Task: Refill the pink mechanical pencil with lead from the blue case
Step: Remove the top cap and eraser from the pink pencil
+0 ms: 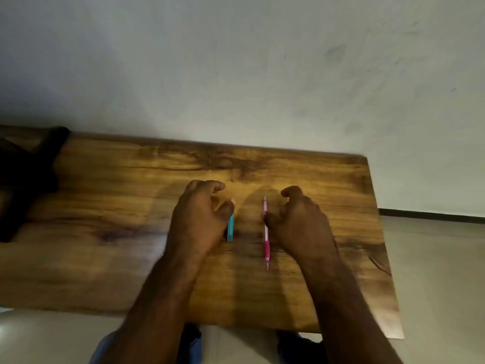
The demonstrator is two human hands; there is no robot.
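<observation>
Wooden brown surface (131, 258) carries a slim blue rectangular lead case (230, 228) and a pink mechanical pencil (266, 232), side by side, apart; left hand (199, 216) curled half-open, thumb touching case top, not gripping; right hand (299, 222) curled loosely, thumb against pencil barrel, nothing lifted; black object (26, 179) far left.

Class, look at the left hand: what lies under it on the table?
Under the left hand lies the blue case on the wooden table. Only its right edge shows beside the thumb; the rest is covered, so its lid cannot be seen.
</observation>
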